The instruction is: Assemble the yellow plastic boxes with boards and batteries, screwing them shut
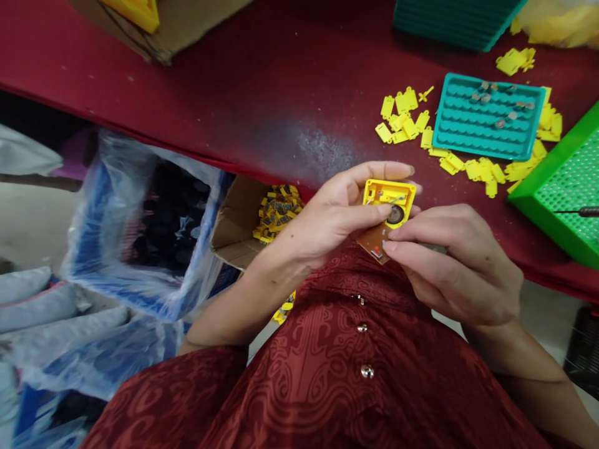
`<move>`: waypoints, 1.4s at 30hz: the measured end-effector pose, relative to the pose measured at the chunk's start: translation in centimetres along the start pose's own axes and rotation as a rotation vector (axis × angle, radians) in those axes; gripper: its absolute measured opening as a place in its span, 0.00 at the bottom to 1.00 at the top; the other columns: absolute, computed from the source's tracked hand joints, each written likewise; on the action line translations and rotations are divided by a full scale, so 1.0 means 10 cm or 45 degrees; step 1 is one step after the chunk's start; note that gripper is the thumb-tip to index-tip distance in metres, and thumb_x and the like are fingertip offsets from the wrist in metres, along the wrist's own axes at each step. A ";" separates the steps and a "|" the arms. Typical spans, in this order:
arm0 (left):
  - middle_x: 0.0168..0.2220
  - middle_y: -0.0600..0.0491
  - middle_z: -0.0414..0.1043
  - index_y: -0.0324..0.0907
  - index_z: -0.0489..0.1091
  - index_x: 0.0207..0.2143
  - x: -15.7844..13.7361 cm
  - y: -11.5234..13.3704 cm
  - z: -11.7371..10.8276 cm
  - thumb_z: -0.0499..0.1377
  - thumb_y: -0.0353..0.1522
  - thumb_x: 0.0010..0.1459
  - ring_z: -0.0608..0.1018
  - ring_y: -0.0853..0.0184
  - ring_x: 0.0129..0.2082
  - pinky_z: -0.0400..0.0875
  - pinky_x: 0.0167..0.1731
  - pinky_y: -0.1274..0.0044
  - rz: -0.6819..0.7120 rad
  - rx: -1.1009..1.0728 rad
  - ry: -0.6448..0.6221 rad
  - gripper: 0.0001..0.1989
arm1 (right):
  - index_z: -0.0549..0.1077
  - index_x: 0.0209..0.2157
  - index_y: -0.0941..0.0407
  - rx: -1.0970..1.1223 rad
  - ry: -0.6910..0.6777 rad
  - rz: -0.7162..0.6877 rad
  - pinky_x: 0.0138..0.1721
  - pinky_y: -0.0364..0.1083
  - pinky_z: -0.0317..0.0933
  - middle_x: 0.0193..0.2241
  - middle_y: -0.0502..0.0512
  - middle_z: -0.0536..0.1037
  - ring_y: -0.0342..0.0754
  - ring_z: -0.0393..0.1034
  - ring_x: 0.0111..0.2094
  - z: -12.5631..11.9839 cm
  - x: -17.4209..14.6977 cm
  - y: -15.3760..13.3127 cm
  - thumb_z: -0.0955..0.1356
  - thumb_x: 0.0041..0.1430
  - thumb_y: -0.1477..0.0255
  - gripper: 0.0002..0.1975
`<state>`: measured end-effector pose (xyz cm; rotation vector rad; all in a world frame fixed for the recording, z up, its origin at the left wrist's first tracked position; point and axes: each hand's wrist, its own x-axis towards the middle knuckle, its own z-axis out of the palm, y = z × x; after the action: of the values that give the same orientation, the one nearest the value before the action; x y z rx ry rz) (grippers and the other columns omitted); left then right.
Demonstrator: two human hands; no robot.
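My left hand (334, 212) grips a small yellow plastic case (389, 190), its open side facing up. Inside the case sit thin wires and a round dark part (395, 214) like a small speaker. A brown circuit board (373, 242) hangs at the case's lower edge, with a small red-and-silver component on it. The thumb and forefinger of my right hand (453, 255) pinch at the board's right side. Whether those fingertips hold anything besides the board is hidden.
A teal ribbed tray (489, 149) with several small metal discs lies among loose yellow plastic pieces (403, 121). To its right stands a green perforated basket (538, 193). Below the red table's edge are a cardboard box (234, 215) of yellow parts and a plastic-lined blue crate (175, 299).
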<state>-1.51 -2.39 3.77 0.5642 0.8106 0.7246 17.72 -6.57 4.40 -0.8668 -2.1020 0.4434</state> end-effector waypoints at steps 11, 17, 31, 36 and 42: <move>0.53 0.52 0.85 0.45 0.76 0.52 -0.11 0.02 0.07 0.69 0.27 0.57 0.87 0.54 0.58 0.85 0.55 0.68 0.083 0.074 0.079 0.19 | 0.80 0.47 0.54 -0.174 0.027 -0.039 0.48 0.49 0.77 0.44 0.51 0.86 0.47 0.80 0.44 0.04 -0.07 0.02 0.71 0.71 0.79 0.08; 0.52 0.51 0.85 0.43 0.77 0.51 -0.10 0.05 0.07 0.69 0.27 0.56 0.86 0.56 0.55 0.83 0.55 0.69 0.099 0.109 0.092 0.19 | 0.79 0.45 0.55 -0.221 0.103 0.107 0.49 0.48 0.76 0.41 0.53 0.86 0.46 0.80 0.42 0.12 -0.05 0.02 0.72 0.68 0.82 0.09; 0.55 0.50 0.85 0.46 0.77 0.56 -0.11 0.02 -0.04 0.72 0.29 0.55 0.85 0.55 0.58 0.83 0.53 0.70 0.050 0.073 -0.015 0.25 | 0.78 0.38 0.52 -0.092 0.269 0.469 0.34 0.47 0.70 0.32 0.49 0.82 0.46 0.76 0.32 0.08 0.05 0.00 0.73 0.66 0.78 0.06; 0.53 0.51 0.85 0.45 0.79 0.53 -0.10 0.03 -0.05 0.70 0.35 0.63 0.86 0.60 0.51 0.85 0.45 0.75 0.059 0.015 -0.036 0.16 | 0.78 0.39 0.53 0.036 0.346 0.445 0.36 0.46 0.69 0.34 0.50 0.82 0.44 0.76 0.33 0.14 -0.02 0.01 0.73 0.66 0.78 0.05; 0.57 0.49 0.84 0.46 0.77 0.56 -0.09 -0.01 -0.03 0.70 0.36 0.67 0.87 0.62 0.50 0.85 0.43 0.77 0.106 0.075 0.006 0.17 | 0.78 0.40 0.53 0.010 0.348 0.402 0.38 0.47 0.70 0.35 0.50 0.81 0.45 0.75 0.35 0.15 -0.07 0.02 0.72 0.66 0.78 0.05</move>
<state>-2.12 -3.11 3.93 0.6523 0.8190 0.7802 16.91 -6.92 2.98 -1.1911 -1.7192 0.4669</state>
